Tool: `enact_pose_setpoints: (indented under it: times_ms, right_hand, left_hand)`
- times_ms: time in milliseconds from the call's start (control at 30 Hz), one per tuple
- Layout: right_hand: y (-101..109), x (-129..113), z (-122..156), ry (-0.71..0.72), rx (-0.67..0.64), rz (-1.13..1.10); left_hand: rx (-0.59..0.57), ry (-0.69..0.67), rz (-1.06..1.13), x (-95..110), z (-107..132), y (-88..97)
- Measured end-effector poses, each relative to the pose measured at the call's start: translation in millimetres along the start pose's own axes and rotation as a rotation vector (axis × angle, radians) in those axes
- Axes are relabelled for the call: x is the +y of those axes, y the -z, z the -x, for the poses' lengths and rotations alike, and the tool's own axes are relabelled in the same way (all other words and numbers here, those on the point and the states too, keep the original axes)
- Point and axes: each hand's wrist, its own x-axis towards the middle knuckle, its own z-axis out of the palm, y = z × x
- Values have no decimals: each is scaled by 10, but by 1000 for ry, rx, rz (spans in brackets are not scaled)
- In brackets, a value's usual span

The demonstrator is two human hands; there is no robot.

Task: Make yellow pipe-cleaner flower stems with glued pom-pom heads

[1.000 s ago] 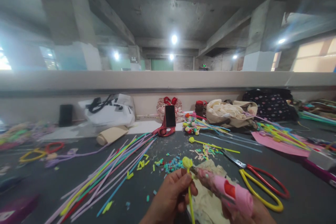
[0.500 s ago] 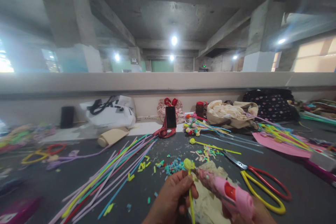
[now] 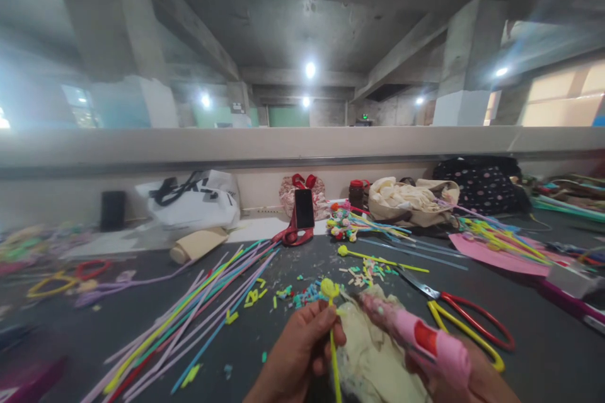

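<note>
My left hand (image 3: pixel 307 343) pinches a yellow pipe-cleaner flower (image 3: pixel 334 352) upright by its stem, just under the coiled head. In my right hand (image 3: pixel 454 365) is a pink hot glue gun (image 3: pixel 416 330), its body lying across the fingers and its grimy front part pointing left at the flower. A small gap separates the nozzle from the yellow head. Beneath both hands lies a crumpled cream cloth (image 3: pixel 378 352), stained at its lower edge. Small cut pieces of pipe cleaner (image 3: pixel 307 295), mostly blue and green, are scattered just beyond my left hand.
Red-and-yellow-handled scissors (image 3: pixel 466 318) lie open at right. Long coloured pipe cleaners (image 3: pixel 189 321) spread at left. Another yellow flower stem (image 3: pixel 387 259) and a bunch of finished flowers (image 3: pixel 343 221) lie farther back. A phone (image 3: pixel 304 209) leans near a white bag (image 3: pixel 193 201).
The glue gun's nozzle has drawn back to the right, away from the flower head. My left hand, still pinching the flower, has shifted slightly left in view.
</note>
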Motion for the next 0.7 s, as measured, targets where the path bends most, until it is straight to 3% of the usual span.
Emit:
enact_pose_setpoints:
  times_ms: [133,233,333,433,500,700]
  right_hand:
    - [47,239,-15,142,1,387]
    - [-10,368,-19,121,-39,643]
    - [-25,322,-24,84,-86,741]
    - [22,101,-53,165,-79,645]
    - [26,-73,-89,189,-73,450]
    - [-214,-288,-194,-96,7,-78]
  left_hand:
    - [21,34,97,66,21,2]
    - [-10,57,148,53,21,-24]
    - [-71,104,169,-15,9,-56]
    - [-116,130,184,-84,6,-98]
    - [-149,137,170,-106,18,-135]
    - [-216,131,131,-85,87,-247]
